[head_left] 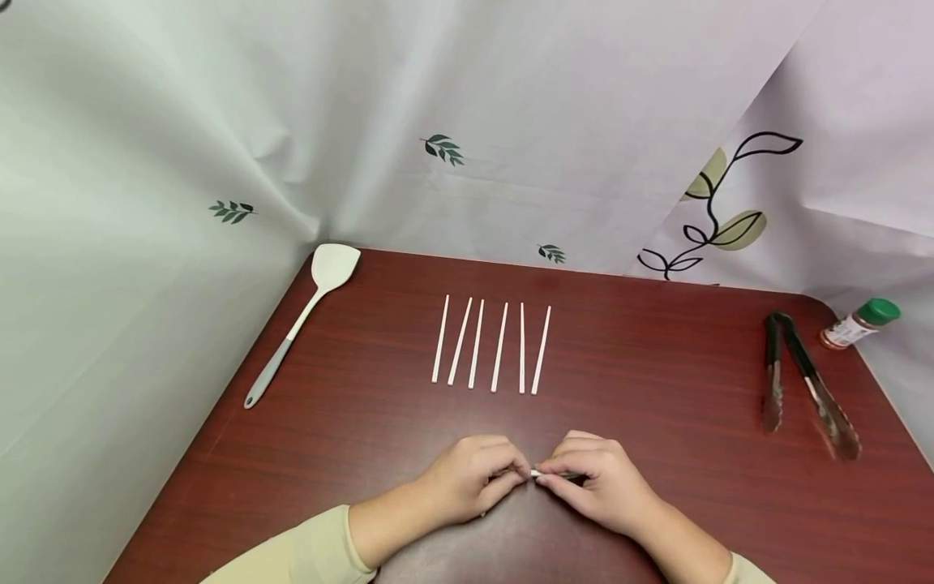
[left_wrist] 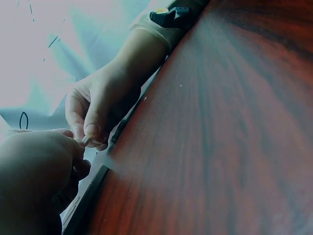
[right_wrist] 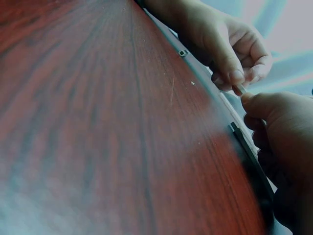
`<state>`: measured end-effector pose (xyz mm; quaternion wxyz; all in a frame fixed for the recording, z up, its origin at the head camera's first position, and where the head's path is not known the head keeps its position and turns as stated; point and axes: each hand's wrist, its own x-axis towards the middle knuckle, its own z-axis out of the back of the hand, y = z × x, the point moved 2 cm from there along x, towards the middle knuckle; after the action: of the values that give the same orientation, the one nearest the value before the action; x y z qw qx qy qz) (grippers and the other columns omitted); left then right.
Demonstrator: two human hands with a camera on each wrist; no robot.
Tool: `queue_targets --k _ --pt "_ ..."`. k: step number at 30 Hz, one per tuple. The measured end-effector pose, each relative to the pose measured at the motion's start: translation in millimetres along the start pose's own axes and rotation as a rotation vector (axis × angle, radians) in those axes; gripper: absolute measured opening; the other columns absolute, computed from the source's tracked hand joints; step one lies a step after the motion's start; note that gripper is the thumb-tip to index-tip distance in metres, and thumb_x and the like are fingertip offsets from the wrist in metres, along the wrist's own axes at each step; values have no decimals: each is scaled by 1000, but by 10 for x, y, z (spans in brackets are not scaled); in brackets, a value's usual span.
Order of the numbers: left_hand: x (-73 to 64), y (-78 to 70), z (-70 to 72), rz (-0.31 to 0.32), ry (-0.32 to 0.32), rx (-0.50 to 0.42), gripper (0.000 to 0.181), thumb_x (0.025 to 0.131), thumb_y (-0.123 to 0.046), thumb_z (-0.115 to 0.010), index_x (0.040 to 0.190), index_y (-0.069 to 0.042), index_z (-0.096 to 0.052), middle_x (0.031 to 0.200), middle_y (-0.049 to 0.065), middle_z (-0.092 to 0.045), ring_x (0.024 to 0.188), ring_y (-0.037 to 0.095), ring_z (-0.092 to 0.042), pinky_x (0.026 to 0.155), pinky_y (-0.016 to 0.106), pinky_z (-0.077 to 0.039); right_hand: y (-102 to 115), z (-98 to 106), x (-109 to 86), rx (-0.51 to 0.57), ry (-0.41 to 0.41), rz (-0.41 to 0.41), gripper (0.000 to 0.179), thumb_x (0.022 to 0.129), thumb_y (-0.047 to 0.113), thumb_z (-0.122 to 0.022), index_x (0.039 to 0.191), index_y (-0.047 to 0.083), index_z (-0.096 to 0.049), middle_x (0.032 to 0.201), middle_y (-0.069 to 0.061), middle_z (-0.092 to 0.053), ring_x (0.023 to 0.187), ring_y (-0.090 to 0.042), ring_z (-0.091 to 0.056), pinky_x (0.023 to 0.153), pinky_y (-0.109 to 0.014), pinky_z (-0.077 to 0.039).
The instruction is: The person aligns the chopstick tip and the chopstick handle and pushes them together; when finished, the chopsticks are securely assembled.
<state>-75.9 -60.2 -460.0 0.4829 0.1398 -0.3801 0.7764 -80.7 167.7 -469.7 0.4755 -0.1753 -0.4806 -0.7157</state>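
Observation:
My left hand (head_left: 477, 474) and right hand (head_left: 598, 478) meet fingertip to fingertip low over the near part of the table. Between them is a thin white stick-like piece (head_left: 536, 473), mostly hidden by the fingers. Both wrist views show thumb and fingers of each hand pinching this piece (left_wrist: 86, 139), only a short length of which (right_wrist: 241, 89) is visible. Beyond the hands, several thin white sticks (head_left: 499, 347) lie side by side on the table, roughly parallel and pointing away from me.
A white spatula (head_left: 332, 268) with a grey handle lies along the dark red wooden table's (head_left: 642, 357) left edge. On the right lie open metal tongs (head_left: 810, 365) with dark handles. A green-capped jar (head_left: 850, 331) is at the far right corner. Patterned white cloth (head_left: 511, 105) hangs behind.

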Motion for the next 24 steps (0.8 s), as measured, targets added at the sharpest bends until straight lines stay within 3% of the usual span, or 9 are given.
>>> queue_targets --k 7,11,13,17,20,24 --pt "0 -1 14 7 -10 -13 17 95 -6 -80 108 -14 -74 96 -8 -72 87 -5 -63 81 8 -49 3 22 37 -10 -25 12 6 90 8 -86 95 9 -82 84 1 -75 73 -10 -66 68 -15 -52" --pt "-7 18 26 21 -35 26 16 95 -7 -78 107 -15 -73 94 -8 -68 83 -2 -60 78 10 -49 -41 74 39 -83 -74 -25 14 83 10 -92 92 14 -82 83 5 -75 71 -9 -65 68 -18 -50" --pt "-11 34 24 46 -42 35 14 95 -7 -77 106 -14 -73 95 -7 -67 84 0 -60 78 12 -49 -66 123 26 -153 -112 -91 23 74 10 -97 90 18 -82 83 8 -74 72 -8 -64 67 -19 -50" --pt "-10 71 10 100 -27 46 11 97 -4 -73 105 -13 -72 100 -6 -68 92 4 -65 85 17 -52 -126 233 -11 -284 -172 -300 33 64 12 -102 85 25 -80 84 13 -71 79 -7 -62 70 -19 -48" --pt "1 96 4 121 5 79 12 98 -2 -70 105 -12 -73 103 -5 -69 99 7 -67 91 24 -54 -176 286 -30 -347 -194 -428 35 62 14 -104 84 25 -79 89 12 -70 80 -9 -62 71 -19 -46" --pt "26 115 7 113 57 142 12 97 -7 -73 106 -13 -75 104 -5 -72 98 10 -68 91 29 -53 -242 310 -37 -430 -196 -526 37 62 17 -105 91 20 -80 103 3 -68 83 -13 -61 74 -17 -45"
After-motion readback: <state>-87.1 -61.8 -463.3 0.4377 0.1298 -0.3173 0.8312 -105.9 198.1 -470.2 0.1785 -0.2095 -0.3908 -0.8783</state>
